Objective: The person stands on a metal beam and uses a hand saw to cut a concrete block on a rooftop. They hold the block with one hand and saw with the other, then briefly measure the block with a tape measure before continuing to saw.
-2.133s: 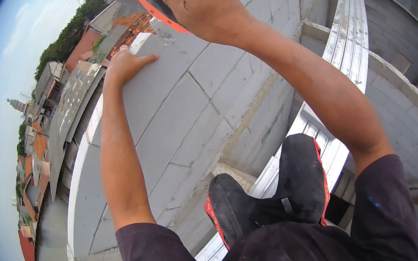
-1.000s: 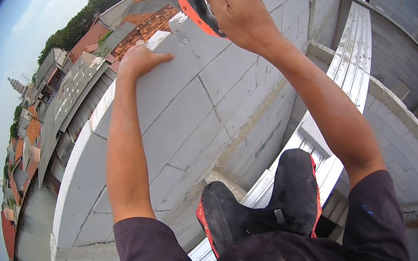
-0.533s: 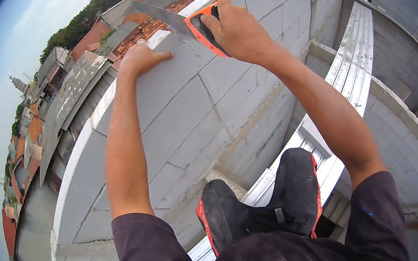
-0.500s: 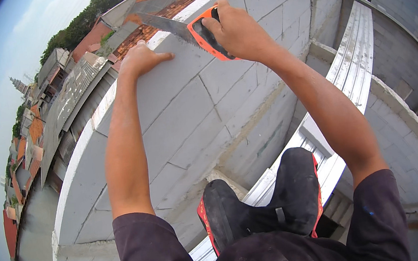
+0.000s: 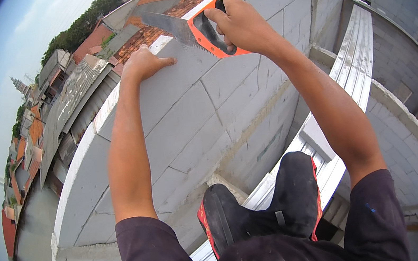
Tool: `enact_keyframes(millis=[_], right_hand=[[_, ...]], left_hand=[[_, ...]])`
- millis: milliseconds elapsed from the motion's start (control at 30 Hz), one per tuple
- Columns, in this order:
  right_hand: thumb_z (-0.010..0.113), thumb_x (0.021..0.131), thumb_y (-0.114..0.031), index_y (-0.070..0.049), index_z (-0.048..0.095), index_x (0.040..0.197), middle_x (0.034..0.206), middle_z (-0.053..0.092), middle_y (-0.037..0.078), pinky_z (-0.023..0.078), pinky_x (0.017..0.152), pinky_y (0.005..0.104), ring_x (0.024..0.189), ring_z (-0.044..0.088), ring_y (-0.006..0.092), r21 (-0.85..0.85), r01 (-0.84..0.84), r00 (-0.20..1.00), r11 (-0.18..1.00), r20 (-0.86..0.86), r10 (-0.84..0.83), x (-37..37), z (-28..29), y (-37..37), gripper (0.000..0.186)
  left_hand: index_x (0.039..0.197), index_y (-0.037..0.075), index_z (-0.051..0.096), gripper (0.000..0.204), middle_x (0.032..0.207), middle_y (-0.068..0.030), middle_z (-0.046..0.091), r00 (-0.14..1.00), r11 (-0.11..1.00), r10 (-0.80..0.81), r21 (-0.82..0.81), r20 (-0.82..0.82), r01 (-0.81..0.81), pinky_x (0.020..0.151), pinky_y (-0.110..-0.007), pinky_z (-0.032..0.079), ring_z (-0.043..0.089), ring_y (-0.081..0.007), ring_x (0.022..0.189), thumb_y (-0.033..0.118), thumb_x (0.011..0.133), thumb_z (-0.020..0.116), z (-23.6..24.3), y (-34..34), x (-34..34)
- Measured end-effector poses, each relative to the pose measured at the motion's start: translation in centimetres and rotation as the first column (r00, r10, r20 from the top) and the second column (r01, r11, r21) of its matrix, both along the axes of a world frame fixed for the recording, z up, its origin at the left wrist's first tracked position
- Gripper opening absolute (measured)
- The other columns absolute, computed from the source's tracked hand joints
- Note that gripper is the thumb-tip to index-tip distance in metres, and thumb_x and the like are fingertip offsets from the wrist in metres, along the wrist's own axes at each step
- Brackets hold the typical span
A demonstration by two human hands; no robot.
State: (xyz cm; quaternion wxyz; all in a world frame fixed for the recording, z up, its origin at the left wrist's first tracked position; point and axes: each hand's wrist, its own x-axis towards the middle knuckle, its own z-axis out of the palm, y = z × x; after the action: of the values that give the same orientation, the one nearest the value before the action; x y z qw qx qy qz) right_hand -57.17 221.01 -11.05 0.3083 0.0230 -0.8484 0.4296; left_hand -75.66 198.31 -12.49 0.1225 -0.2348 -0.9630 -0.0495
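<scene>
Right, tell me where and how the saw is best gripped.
Probably by its handle, coming from the right: the orange-and-black loop, with room for fingers, forms the saw's right end, where the right hand holds it, while the toothed blade slants away up and left.

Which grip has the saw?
The right grip, closed on the orange saw handle; the left grip holds no tool and rests on the wall.
</scene>
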Motion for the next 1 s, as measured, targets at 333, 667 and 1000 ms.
enact_keyframes(millis=[333,667,1000], right_hand=[[0.057,0.104,-0.029,0.008,0.055,0.107,0.079,0.070,0.024,0.056,0.071,0.0471,0.076,0.071,0.0407,0.263,0.057,0.998,0.963,-0.026,-0.052,0.9,1.2,-0.6,0.037],[0.057,0.106,-0.030,0.008,0.050,0.119,0.086,0.072,0.027,0.056,0.076,0.0537,0.082,0.072,0.0462,0.427,0.152,0.987,0.891,-0.024,-0.157,1.3,1.3,-3.1,0.040],[0.058,0.106,-0.029,0.006,0.050,0.112,0.076,0.070,0.024,0.055,0.069,0.0492,0.071,0.071,0.0402,0.249,0.179,0.965,0.952,-0.234,-0.120,1.7,0.2,-2.4,0.036]], left_hand=[[0.130,-0.013,0.061,0.107,0.124,-0.0276,0.071,1.000,1.000,-0.005,0.019,0.026,0.004,0.099,-0.043,0.055,0.071,-0.0356,0.117,0.067,0.064,0.085,0.6,0.4,0.5],[0.130,-0.012,0.061,0.105,0.125,-0.0277,0.071,0.997,1.000,0.013,0.011,0.074,-0.014,0.100,-0.043,0.055,0.070,-0.0356,0.118,0.067,0.065,0.085,0.7,0.6,0.5],[0.133,-0.019,0.055,0.113,0.125,-0.0333,0.069,0.996,0.999,-0.030,0.032,0.083,0.027,0.103,-0.042,0.053,0.069,-0.0386,0.120,0.067,0.065,0.084,0.7,0.5,0.6]])
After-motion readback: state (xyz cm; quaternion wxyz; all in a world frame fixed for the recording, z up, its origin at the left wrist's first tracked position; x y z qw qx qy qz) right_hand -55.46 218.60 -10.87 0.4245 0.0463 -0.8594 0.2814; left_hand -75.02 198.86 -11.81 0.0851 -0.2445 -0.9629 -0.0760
